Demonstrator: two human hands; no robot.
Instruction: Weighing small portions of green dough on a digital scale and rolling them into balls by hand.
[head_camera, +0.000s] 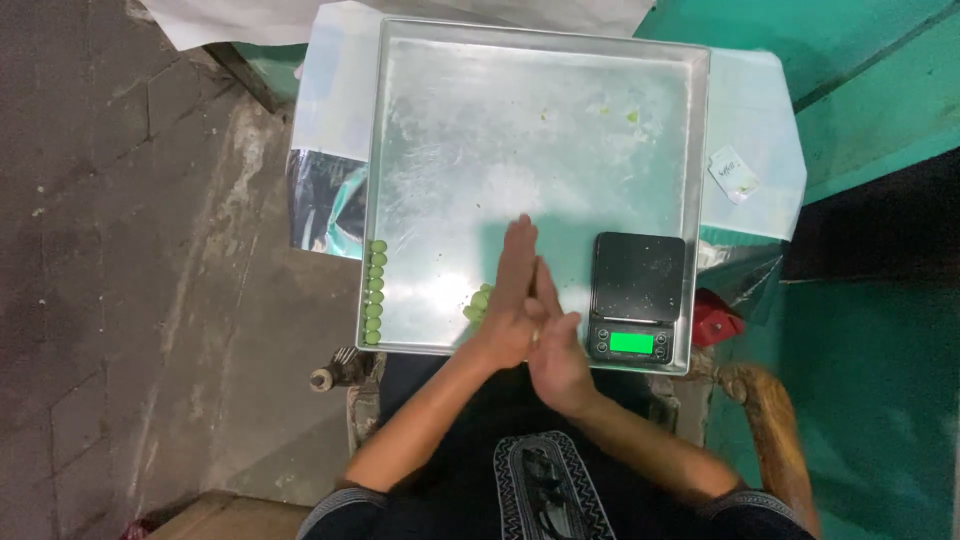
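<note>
Two flat palms press together over the near edge of the metal tray (540, 60), left hand (512, 300) on right hand (555, 355), fingers straight, apparently rolling a green dough ball; whether one lies between them is hidden. Loose green lumps (481, 303) sit just beside the hands. Finished balls (375, 292) line the tray's left wall, a black scale (638, 295) sits right.

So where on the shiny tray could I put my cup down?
The tray is bare across its far half, save green crumbs. The middle is open too, between the row of green balls and the black scale. It is crowded near the pressed-together left hand and right hand.
</note>
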